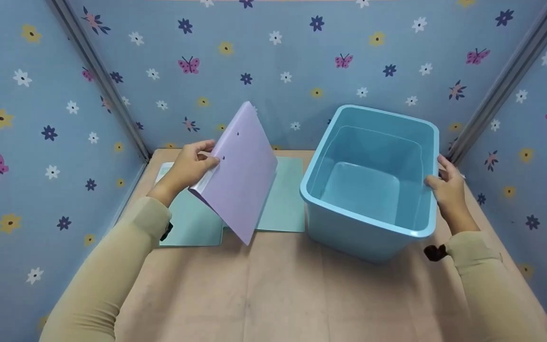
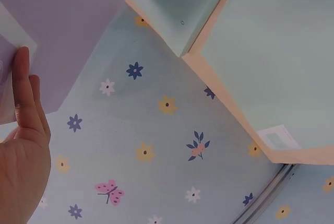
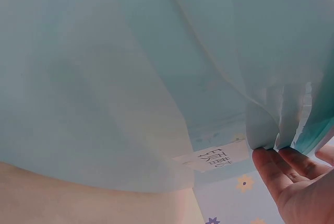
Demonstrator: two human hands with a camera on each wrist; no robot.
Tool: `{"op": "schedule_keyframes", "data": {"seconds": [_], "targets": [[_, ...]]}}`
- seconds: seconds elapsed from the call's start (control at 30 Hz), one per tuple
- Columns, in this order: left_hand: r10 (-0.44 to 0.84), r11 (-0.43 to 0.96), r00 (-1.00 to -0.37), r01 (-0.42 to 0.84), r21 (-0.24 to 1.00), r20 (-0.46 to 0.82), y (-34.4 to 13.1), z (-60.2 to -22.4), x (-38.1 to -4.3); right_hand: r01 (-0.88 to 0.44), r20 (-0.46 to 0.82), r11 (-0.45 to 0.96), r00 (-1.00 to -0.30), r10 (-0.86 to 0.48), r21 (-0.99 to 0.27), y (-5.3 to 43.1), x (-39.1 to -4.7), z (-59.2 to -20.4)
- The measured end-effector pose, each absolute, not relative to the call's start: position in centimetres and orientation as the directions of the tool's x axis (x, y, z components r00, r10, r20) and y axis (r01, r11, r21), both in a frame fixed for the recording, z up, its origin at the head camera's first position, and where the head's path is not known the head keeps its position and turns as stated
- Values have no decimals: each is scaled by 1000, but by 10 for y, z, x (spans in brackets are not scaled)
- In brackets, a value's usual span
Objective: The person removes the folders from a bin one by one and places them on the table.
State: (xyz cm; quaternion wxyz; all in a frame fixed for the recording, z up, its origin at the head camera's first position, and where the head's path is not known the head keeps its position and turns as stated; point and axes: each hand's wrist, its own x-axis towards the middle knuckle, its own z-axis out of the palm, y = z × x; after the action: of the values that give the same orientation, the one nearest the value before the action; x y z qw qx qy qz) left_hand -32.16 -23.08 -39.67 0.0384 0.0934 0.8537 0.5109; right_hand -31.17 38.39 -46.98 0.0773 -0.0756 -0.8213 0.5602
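Observation:
My left hand (image 1: pixel 189 164) grips a lilac ring binder (image 1: pixel 242 175) by its spine and holds it at a slant over the left of the table. Thumb and fingers lie on opposite sides of the spine; the left wrist view shows the fingers against the lilac cover (image 2: pixel 68 31). My right hand (image 1: pixel 450 190) holds the right wall of a blue plastic bin (image 1: pixel 354 232), thumb over the rim and fingers outside. Nothing lies inside the bin. In the right wrist view, fingertips touch the bin's outer wall (image 3: pixel 94 78) near a white label (image 3: pixel 211 157).
Two pale green folders lie on the table behind the binder, one at left (image 1: pixel 193 228) and one (image 1: pixel 283 194) between binder and bin. Flower-patterned walls (image 1: pixel 273 61) enclose the wooden table (image 1: pixel 283 285) at the back and both sides.

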Motion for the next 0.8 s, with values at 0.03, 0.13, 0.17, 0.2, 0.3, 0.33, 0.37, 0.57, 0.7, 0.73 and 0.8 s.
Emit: {"op": "schedule_keyframes", "data": {"seconds": [0.03, 0.13, 0.17, 0.2, 0.3, 0.33, 0.37, 0.57, 0.7, 0.73, 0.8], "targets": [[201, 468, -979, 114, 876, 21, -231, -396, -322, 39, 41, 359, -977, 211, -932, 384, -312, -470], [210, 481, -978, 101, 871, -3, -232, -393, -320, 42, 37, 356, -977, 211, -933, 382, -311, -469], [212, 487, -977, 96, 868, -11, -233, -393, -320, 42, 35, 353, -977, 211, -935, 382, -311, -469], [214, 493, -977, 94, 865, -16, -233, -392, -319, 42, 35, 351, -977, 210, -936, 382, -310, -469], [226, 505, -974, 94, 858, -26, -235, -390, -319, 44, 33, 350, -977, 211, -936, 381, -310, -468], [230, 512, -973, 95, 854, -29, -235, -390, -319, 46, 31, 348, -977, 212, -936, 382, -310, -468], [234, 520, -972, 95, 849, -35, -236, -390, -319, 46, 31, 347, -977, 213, -937, 382, -310, -468], [244, 565, -966, 66, 822, -90, -240, -390, -317, 54, 25, 351, -976, 217, -935, 383, -310, -468], [261, 594, -960, 76, 801, -103, -244, -389, -315, 48, 29, 342, -975, 219, -938, 384, -311, -470], [269, 596, -958, 84, 799, -100, -246, -389, -315, 47, 30, 339, -975, 219, -940, 384, -311, -470], [284, 602, -954, 100, 792, -95, -248, -388, -314, 45, 31, 341, -976, 216, -939, 384, -311, -470]]}}
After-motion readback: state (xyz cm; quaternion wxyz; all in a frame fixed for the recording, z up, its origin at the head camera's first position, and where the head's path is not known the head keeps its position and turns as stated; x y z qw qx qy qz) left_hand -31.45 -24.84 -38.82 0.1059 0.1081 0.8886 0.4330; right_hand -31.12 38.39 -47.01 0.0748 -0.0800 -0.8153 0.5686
